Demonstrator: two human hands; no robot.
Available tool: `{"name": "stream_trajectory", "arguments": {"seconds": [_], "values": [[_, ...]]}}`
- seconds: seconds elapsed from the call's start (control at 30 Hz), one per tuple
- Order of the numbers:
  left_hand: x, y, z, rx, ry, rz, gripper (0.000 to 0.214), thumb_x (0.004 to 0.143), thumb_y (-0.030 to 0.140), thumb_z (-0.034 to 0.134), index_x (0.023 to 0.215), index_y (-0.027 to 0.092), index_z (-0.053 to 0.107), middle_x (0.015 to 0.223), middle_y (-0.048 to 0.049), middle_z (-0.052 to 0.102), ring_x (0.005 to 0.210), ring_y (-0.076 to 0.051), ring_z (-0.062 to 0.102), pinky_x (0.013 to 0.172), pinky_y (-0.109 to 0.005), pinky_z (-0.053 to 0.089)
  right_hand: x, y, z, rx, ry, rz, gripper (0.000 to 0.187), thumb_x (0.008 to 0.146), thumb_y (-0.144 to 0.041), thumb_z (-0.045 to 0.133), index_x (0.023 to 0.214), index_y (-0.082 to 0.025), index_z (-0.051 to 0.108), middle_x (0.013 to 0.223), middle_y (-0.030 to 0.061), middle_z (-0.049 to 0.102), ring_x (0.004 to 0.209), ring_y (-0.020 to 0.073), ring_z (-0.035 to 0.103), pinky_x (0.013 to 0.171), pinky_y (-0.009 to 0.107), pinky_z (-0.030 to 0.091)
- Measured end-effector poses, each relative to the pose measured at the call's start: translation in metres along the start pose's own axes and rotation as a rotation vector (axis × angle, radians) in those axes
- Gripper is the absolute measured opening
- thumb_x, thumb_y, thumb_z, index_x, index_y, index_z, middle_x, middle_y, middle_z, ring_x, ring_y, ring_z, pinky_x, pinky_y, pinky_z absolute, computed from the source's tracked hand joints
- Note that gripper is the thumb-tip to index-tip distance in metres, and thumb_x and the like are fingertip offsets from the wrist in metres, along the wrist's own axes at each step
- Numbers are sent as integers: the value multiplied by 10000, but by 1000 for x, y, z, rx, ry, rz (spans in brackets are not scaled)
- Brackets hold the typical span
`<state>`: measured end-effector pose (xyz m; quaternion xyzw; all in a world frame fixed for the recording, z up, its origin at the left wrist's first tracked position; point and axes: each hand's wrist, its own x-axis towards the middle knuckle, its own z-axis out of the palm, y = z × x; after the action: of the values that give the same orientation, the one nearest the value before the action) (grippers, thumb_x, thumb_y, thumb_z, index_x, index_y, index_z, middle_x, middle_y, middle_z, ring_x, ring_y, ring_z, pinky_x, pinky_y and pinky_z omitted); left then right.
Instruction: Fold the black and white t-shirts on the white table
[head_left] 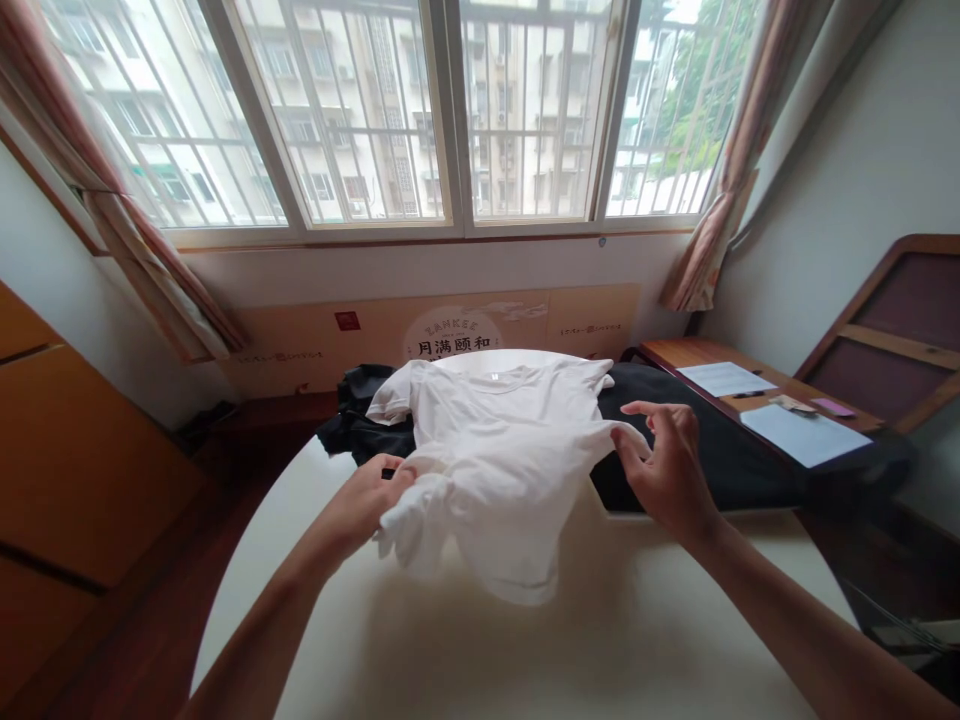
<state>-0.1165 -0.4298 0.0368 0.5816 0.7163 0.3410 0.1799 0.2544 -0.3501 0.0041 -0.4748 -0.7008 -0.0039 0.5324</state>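
Observation:
A white T-shirt (499, 440) lies spread on a round white table (600, 620), its hem lifted toward me. My left hand (371, 495) is closed on the shirt's bunched left edge. My right hand (664, 465) pinches the shirt's right edge between thumb and fingers, the other fingers partly spread. Dark garments (720, 450) lie under and behind the shirt on the table's far side.
A wooden desk (697, 352) at the right carries sheets of paper (802, 432). A large barred window (450, 110) with curtains (142, 250) fills the far wall. A cardboard panel (450, 335) leans below it. A wooden cabinet (67, 450) stands at left.

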Motion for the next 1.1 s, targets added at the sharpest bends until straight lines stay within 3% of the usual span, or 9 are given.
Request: {"name": "stream_trajectory", "arguments": {"seconds": [0.07, 0.13, 0.27, 0.43, 0.57, 0.67, 0.83, 1.0, 1.1], "values": [[1, -7, 2, 143, 20, -29, 267, 886, 436, 532, 980, 205, 630, 660, -13, 684, 615, -241, 676, 579, -326, 504, -8, -9, -1, 48, -128, -11, 187, 1005, -429, 568, 1035, -248, 606, 877, 70, 584, 830, 278, 569, 829, 438, 478], [-2, -6, 6, 200, 60, 34, 230, 898, 385, 516, 1018, 211, 605, 761, -27, 692, 717, -240, 683, 686, -341, 521, -19, -23, 0, 182, -511, -54, 201, 1004, -453, 606, 959, -258, 588, 740, 6, 560, 660, 213, 531, 686, 364, 450], [-15, 11, 14, 180, -42, 307, 205, 962, 412, 530, 1016, 232, 613, 988, -58, 663, 895, -238, 655, 797, -344, 530, -43, -52, 5, 254, -1014, -320, 493, 721, -594, 903, 881, -234, 607, 916, 39, 653, 838, 246, 596, 801, 384, 457], [-29, 24, 15, 247, -284, 483, 296, 880, 434, 716, 1092, 240, 647, 1206, -77, 593, 1155, -290, 569, 1082, -449, 457, -50, -58, 11, 213, -987, -420, 66, 955, -216, 640, 912, -221, 591, 1001, 60, 658, 959, 250, 599, 901, 409, 445], [-34, 27, 16, 312, -470, 476, 615, 675, 434, 898, 1196, 239, 636, 1329, -87, 554, 1256, -337, 516, 1139, -473, 409, -40, -44, 8, 427, -735, -150, 164, 1088, -285, 442, 1029, -226, 583, 908, 36, 659, 826, 201, 621, 787, 332, 478], [-34, 26, 19, 350, -485, 504, 335, 781, 272, 744, 1095, 224, 640, 1226, -70, 620, 1182, -298, 569, 1090, -426, 424, -32, -34, 1, 453, -553, 56, 227, 1115, -400, 406, 1106, -237, 564, 815, -1, 633, 677, 174, 579, 644, 291, 455], [-26, 22, 13, 276, -221, 381, 203, 910, 150, 390, 804, 223, 547, 858, -27, 658, 836, -210, 635, 777, -320, 458, -25, -24, -6, 260, -611, -73, 266, 966, -320, 646, 1206, -233, 571, 949, 21, 684, 615, 165, 574, 626, 310, 494], [-17, 15, -6, 280, 185, 340, 199, 827, 150, 428, 865, 234, 605, 891, -26, 703, 828, -216, 661, 751, -311, 465, -17, -9, -5, 159, -575, -301, 575, 773, -6, 503, 1300, -217, 591, 1209, 105, 674, 1155, 293, 642, 998, 441, 515], [-12, 8, -15, 273, 452, 303, 140, 834, 195, 464, 892, 236, 584, 880, -41, 685, 819, -230, 666, 769, -324, 496, -9, 4, -10, 118, -529, -297, 531, 752, -13, 512, 1221, -216, 655, 1166, 100, 697, 1138, 306, 638, 999, 461, 504]]}}
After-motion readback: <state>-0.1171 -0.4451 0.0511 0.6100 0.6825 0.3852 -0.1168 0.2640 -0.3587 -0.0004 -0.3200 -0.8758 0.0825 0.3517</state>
